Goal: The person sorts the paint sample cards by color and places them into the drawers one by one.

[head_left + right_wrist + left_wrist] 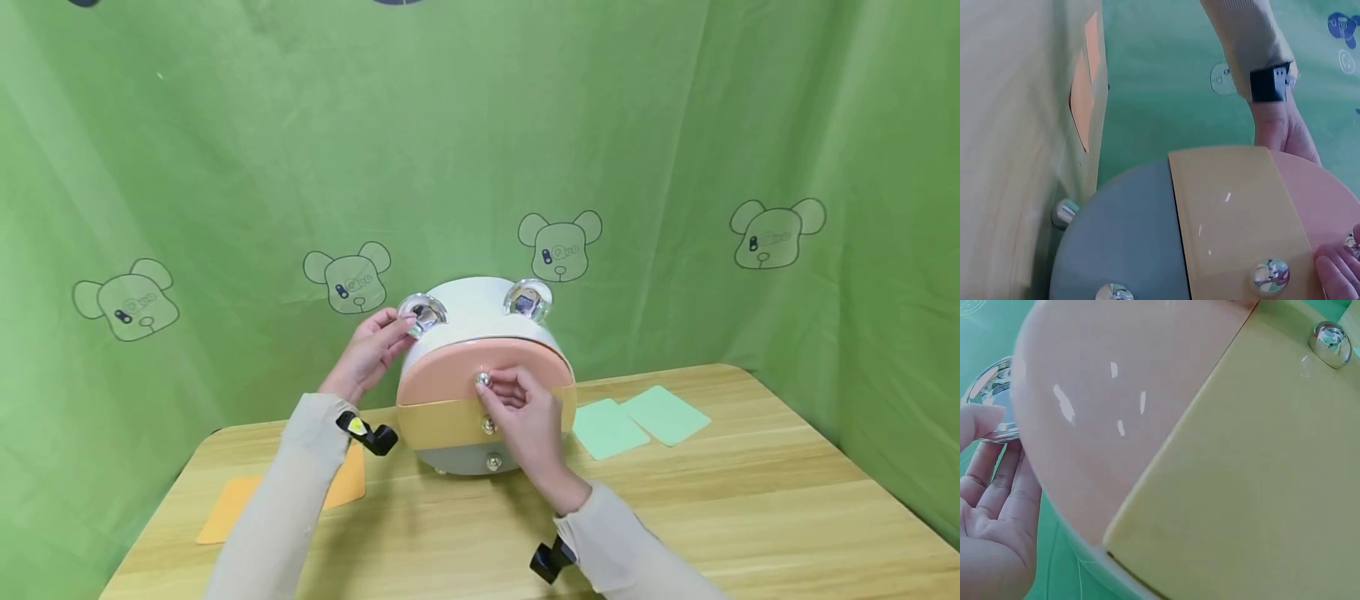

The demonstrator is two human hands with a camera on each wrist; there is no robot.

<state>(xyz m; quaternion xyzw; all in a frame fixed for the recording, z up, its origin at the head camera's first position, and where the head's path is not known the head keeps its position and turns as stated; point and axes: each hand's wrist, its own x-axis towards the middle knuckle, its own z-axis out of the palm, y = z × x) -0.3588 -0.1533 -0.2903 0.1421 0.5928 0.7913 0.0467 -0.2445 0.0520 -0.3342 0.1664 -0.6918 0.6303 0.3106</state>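
Note:
A rounded small drawer cabinet (480, 292) with a white shell stands on the table, its front split into a pink top drawer (442, 371), a yellow middle drawer (438, 425) and a grey bottom drawer (457, 460). Two shiny silver ears rise from its top. My left hand (369, 350) holds the left silver ear (994, 390), thumb in front and fingers behind it. With thumb and fingertips, my right hand (528, 417) pinches the round silver knob (483, 380) of the pink drawer. Below it, the yellow drawer's knob (1270, 276) and the grey drawer's knob (493, 462) are untouched.
Two mint-green cards (664, 415) lie on the wooden table (750, 500) right of the cabinet. Orange cards (228, 508) lie at the left, partly behind my left forearm. A green curtain (465, 150) with bear-head prints hangs around the table's back and sides.

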